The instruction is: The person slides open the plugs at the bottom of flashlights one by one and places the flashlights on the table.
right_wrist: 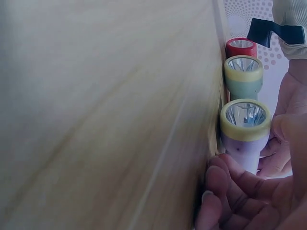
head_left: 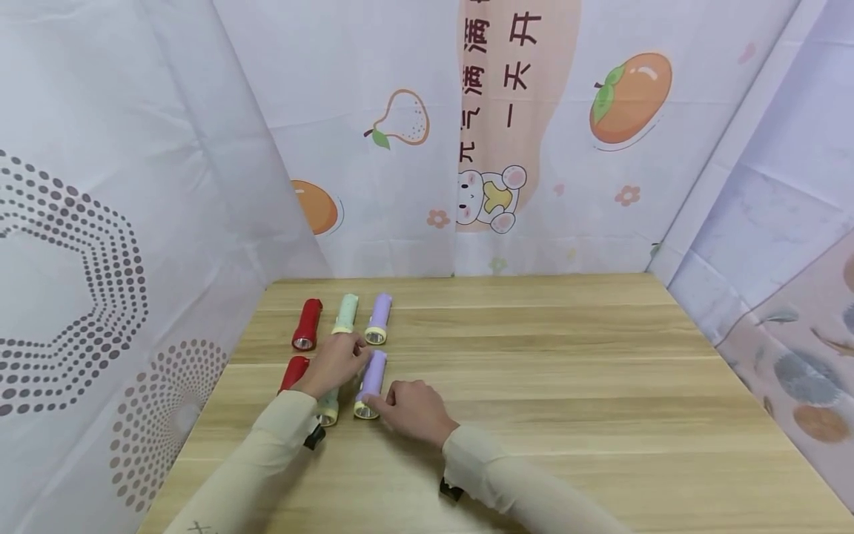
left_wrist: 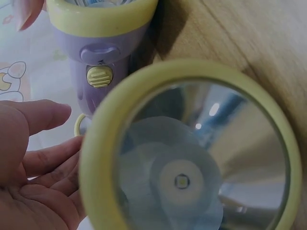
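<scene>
2 pale sleeves [head_left: 534, 482] nearest, with a small black strap [head_left: 451, 489] under each wrist. Just beyond, at the right end of the front row on the wooden tabletop [head_left: 567, 371], the near purple flashlight [head_left: 371, 380], lying flat, lens [right_wrist: 245, 114] toward the near edge. Right hand [head_left: 416, 411] at its yellow head [right_wrist: 245, 132], with curled fingers and a thumb against or just beside it; cannot tell whether pinching. Left hand [head_left: 336, 363] above the near green flashlight [head_left: 328, 415], at the purple tail, with loosely bent fingers and a thumb set apart, partly hidden behind the green head in the left wrist view. Farther left, the near red flashlight [head_left: 293, 373], partly covered by hand and sleeve.

Probably light, stiff and smooth, apt to roll or slip a little. Best to grip the slim barrel [head_left: 375, 365] from both sides, clear of the switch [left_wrist: 100, 76], and to spare the lens, likely the most fragile part.

Behind, 3 more: far red flashlight [head_left: 308, 322], far green flashlight [head_left: 345, 315], far purple flashlight [head_left: 379, 319]. Last, a fruit-printed cloth [head_left: 400, 59].
</scene>
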### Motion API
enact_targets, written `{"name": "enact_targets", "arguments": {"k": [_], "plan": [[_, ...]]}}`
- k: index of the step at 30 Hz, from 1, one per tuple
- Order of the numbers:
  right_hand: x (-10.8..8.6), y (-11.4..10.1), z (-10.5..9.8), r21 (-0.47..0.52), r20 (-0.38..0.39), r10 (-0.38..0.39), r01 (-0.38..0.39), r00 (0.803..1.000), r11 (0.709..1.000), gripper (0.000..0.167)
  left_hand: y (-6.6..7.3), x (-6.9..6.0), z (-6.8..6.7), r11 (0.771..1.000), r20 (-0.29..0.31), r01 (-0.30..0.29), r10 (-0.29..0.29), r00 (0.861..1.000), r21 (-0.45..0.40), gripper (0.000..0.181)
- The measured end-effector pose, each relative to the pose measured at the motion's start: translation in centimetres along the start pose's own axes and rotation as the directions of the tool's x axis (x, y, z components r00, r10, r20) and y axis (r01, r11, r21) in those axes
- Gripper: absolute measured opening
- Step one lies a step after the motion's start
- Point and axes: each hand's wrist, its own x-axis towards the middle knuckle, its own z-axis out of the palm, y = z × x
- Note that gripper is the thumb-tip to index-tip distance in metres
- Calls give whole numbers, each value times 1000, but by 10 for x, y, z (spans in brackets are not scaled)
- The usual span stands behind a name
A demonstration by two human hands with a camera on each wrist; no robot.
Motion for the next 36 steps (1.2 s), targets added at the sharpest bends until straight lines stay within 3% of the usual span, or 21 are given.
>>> {"name": "enact_targets", "arguments": {"k": [6, 12, 15, 18, 21, 25, 30, 36], "plan": [[3, -7, 3, -3, 1, 67, -67, 998, 998, 59, -2, 1, 0, 1000, 14, -11, 11, 1000, 22, 15], [10, -10, 2, -31, 1, 57, -57, 998, 998, 58, -1, 5, 0, 999, 21, -38, 38, 999, 27, 15], [14, -10, 1, 22, 20, 57, -57, 998, 998, 54, -2, 6, 1, 998, 17, -57, 57, 998, 40, 17], [17, -10, 1, 139, 72, 74, -84, 995, 987, 50, -3, 5, 1, 998, 8, -57, 57, 998, 36, 18], [18, -10, 0, 263, 140, 103, -137, 985, 955, 47, -4, 3, -1, 999, 4, -31, 31, 1000, -10, 19], [15, -10, -4, 339, 187, 120, -179, 975, 924, 41, -3, 0, -4, 994, 27, 0, 4, 1000, -113, 20], [11, -7, -5, 368, 198, 93, -162, 976, 915, 32, -6, -2, -6, 959, 74, 81, -63, 995, -273, 24], [10, -1, -8, 354, 181, 46, -109, 982, 929, 29, -8, -2, -7, 915, 107, 168, -138, 985, -368, 30]]}}
